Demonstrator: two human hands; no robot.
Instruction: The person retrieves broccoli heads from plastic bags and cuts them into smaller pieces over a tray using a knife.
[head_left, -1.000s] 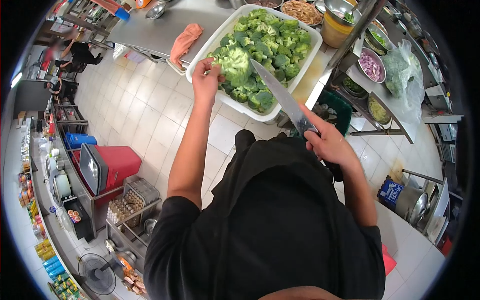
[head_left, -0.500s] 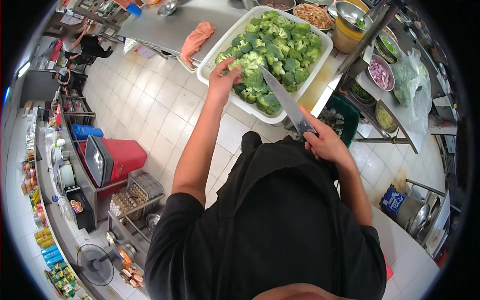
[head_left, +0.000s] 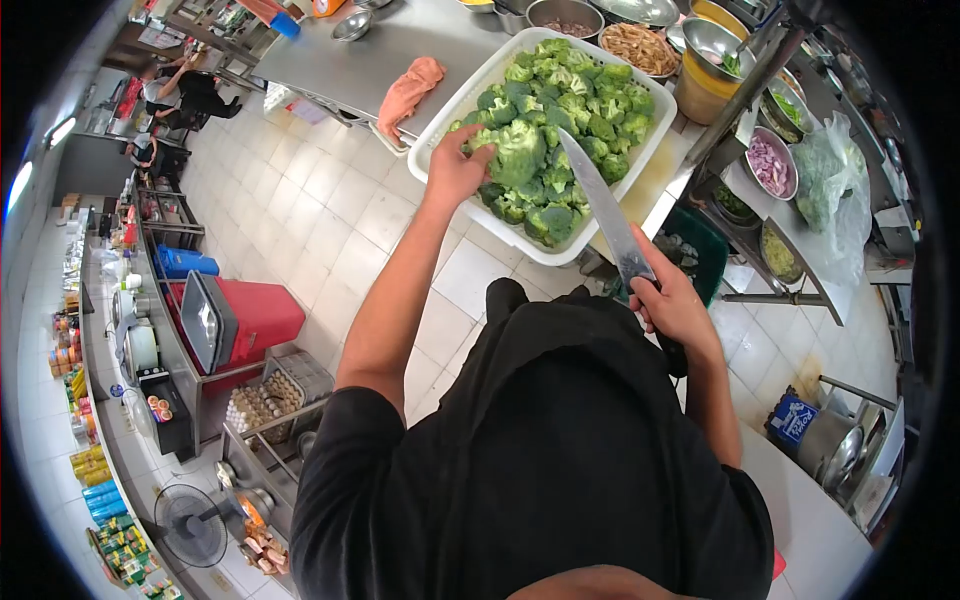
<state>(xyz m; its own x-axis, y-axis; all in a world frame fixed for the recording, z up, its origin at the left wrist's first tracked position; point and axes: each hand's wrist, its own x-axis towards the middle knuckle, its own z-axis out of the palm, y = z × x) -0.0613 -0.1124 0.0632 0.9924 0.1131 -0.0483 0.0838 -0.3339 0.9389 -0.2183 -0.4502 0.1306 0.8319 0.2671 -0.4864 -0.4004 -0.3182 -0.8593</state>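
Beside steel surface (head_left: pixel 325 78), clamping broccoli (head_left: pixel 518 153) in left hand (head_left: pixel 458 170) over basket (head_left: pixel 664 115) and knife (head_left: pixel 600 195) in right hand (head_left: pixel 675 307), presumably for control.

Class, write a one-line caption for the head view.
Left hand holds broccoli over a white basket of florets; right hand grips a knife.

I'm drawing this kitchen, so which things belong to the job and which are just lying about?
Part of the job:
- big broccoli piece, in the left hand
- knife, in the right hand
- white basket of broccoli pieces

Just about:
- pink cloth on the metal table
- eggs
- red bin
- fan
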